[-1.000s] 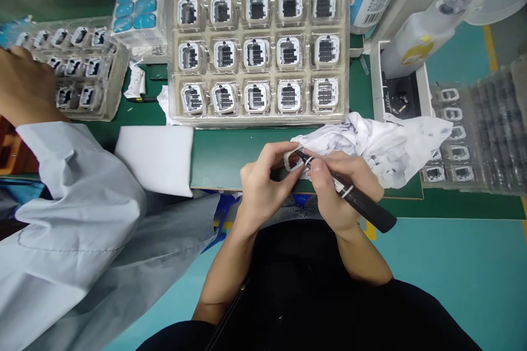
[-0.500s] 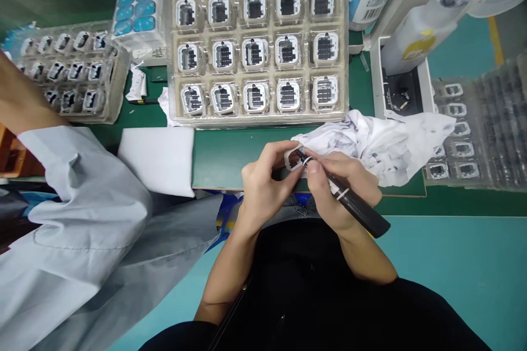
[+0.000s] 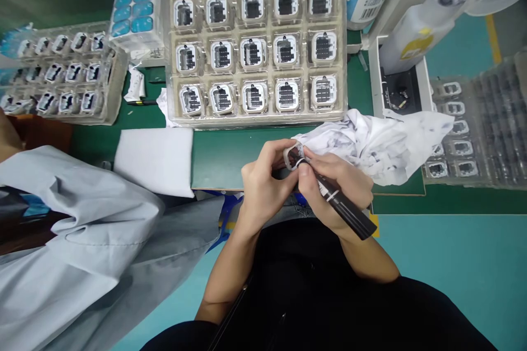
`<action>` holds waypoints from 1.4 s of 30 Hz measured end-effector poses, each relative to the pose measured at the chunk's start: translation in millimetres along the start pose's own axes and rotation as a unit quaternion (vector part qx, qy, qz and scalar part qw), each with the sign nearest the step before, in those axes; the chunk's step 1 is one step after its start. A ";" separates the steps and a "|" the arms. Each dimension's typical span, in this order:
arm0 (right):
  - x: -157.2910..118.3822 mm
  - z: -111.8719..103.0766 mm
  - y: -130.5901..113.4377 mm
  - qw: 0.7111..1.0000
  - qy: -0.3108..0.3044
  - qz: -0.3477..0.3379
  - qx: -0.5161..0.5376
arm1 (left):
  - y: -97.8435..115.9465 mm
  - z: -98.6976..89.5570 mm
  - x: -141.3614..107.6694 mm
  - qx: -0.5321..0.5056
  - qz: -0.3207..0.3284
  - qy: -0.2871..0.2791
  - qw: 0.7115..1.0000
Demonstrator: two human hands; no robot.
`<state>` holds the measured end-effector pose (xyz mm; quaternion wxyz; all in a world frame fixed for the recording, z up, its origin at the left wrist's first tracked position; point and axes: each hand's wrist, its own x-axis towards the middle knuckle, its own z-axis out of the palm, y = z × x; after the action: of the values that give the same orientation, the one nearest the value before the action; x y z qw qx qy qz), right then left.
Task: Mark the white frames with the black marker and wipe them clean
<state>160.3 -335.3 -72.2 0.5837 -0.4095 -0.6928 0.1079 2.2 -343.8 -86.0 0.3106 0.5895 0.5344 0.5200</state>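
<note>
Between the thumb and fingers of my left hand (image 3: 265,181) is a small white-rimmed square housing (image 3: 293,156) with a dark inside. My right hand (image 3: 329,184) grips a black marker pen (image 3: 343,208), its front end at the lower edge of the housing; the tip itself is hidden by the fingers. Both hands meet just over the front edge of the green table (image 3: 218,159). Beyond them lies a plastic tray (image 3: 257,119) with rows of similar white-rimmed parts with black insides. Touching the fingers from behind is a crumpled, stained white cloth (image 3: 370,145).
A folded white cloth (image 3: 154,162) lies left. A co-worker's grey sleeve (image 3: 90,214) reaches in beside it. Another parts tray (image 3: 113,82) stands back left, a box of blue-topped items (image 3: 142,5) next to it. Right are a white bottle (image 3: 415,38) and more trays (image 3: 465,148).
My right hand and the marker pen have shifted slightly left and down across the housing. My left hand stays nearly still. The co-worker's arm has drawn back to the left.
</note>
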 end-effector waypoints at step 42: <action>2.0 8.5 0.4 0.997 0.051 0.044 0.037 | -0.4 -3.5 -2.4 0.019 -0.003 -0.005 1.000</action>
<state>152.9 -330.9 -73.5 0.6277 -0.4224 -0.6392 0.1379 -0.9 -346.6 -86.1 0.3043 0.5961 0.5443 0.5057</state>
